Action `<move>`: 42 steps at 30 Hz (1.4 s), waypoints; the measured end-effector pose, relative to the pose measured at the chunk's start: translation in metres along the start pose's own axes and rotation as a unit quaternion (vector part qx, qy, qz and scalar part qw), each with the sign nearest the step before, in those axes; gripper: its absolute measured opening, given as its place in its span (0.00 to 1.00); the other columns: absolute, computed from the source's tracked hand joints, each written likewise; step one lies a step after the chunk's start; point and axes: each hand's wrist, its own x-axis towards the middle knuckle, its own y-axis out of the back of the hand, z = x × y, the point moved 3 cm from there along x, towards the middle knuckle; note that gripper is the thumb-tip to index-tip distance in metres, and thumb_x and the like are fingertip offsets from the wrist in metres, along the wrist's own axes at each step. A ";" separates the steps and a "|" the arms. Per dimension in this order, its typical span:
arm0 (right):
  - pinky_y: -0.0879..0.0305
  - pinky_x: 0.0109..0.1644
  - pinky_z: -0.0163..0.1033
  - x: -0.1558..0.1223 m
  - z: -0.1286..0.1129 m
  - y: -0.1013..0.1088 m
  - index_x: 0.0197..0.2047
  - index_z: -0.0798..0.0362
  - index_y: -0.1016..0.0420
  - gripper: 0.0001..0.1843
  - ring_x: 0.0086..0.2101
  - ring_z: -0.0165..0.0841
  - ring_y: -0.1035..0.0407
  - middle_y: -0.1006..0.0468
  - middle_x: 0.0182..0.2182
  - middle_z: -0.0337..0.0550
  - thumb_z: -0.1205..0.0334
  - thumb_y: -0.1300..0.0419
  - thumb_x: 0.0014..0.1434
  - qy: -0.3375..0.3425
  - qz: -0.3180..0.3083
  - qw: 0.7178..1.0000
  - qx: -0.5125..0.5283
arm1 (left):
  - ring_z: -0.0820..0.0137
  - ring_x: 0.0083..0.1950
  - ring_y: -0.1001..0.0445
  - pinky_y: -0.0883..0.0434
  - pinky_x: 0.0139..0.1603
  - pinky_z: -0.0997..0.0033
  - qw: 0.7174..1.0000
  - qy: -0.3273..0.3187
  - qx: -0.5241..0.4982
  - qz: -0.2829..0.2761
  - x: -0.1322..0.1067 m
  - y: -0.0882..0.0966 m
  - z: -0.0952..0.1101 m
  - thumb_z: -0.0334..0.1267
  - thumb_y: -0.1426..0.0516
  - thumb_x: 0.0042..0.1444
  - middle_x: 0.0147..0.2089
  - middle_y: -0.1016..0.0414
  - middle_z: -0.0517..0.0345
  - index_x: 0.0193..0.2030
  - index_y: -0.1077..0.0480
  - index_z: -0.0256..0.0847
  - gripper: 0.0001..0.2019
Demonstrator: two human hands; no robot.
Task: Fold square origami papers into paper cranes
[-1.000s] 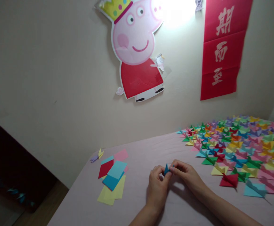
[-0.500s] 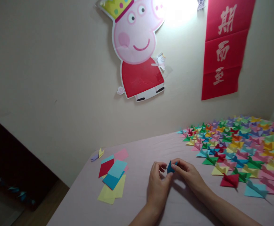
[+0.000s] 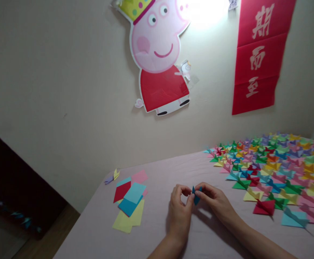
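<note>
A small folded piece of blue paper [image 3: 195,194] is pinched between both hands just above the pink table [image 3: 157,223]. My left hand [image 3: 180,212] grips its left side with curled fingers and thumb. My right hand [image 3: 215,201] holds its right side with fingertips pressed together. Both forearms reach in from the bottom edge.
A loose pile of flat coloured paper squares [image 3: 130,203] lies to the left of the hands. Several folded paper cranes [image 3: 275,172] cover the table's right side. Two small folded pieces [image 3: 113,176] sit by the far left edge. The wall holds a cartoon pig cut-out [image 3: 159,57] and a red banner [image 3: 259,57].
The blue paper has turned slightly in my fingers, its point now lower between the hands. Both hands have stayed in place over the table.
</note>
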 end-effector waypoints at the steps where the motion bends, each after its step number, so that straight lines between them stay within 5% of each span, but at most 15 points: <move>1: 0.35 0.34 0.38 0.000 0.001 0.000 0.29 0.51 0.23 0.19 0.28 0.35 0.32 0.25 0.25 0.37 0.44 0.31 0.45 0.000 -0.001 1.000 0.001 | 0.67 0.42 0.31 0.36 0.41 0.72 1.000 -0.002 -0.003 0.000 0.000 0.000 0.001 0.34 0.43 0.58 0.37 0.29 0.60 0.36 0.32 0.43 0.01; 19: 0.38 0.30 0.36 -0.001 0.000 0.000 0.29 0.52 0.24 0.17 0.25 0.32 0.34 0.27 0.24 0.36 0.46 0.33 0.49 0.026 -0.004 0.999 -0.035 | 0.68 0.39 0.31 0.36 0.40 0.71 0.999 0.005 -0.049 -0.008 0.000 -0.002 0.005 0.34 0.43 0.56 0.35 0.29 0.60 0.34 0.32 0.41 0.01; 34: 0.35 0.42 0.40 -0.007 -0.010 0.003 0.35 0.47 0.24 0.06 0.37 0.37 0.31 0.26 0.32 0.41 0.61 0.41 0.63 0.255 -0.020 0.943 -0.212 | 0.66 0.35 0.34 0.38 0.36 0.70 0.995 0.033 -0.089 -0.013 0.005 0.001 0.003 0.46 0.43 0.56 0.30 0.31 0.58 0.29 0.29 0.40 0.12; 42: 0.33 0.43 0.40 -0.008 -0.010 0.006 0.37 0.46 0.23 0.05 0.37 0.37 0.30 0.24 0.33 0.41 0.63 0.41 0.63 0.310 -0.003 0.913 -0.265 | 0.70 0.30 0.38 0.40 0.35 0.71 0.971 0.131 -0.196 -0.036 0.006 -0.005 -0.001 0.53 0.37 0.47 0.26 0.33 0.61 0.27 0.28 0.39 0.17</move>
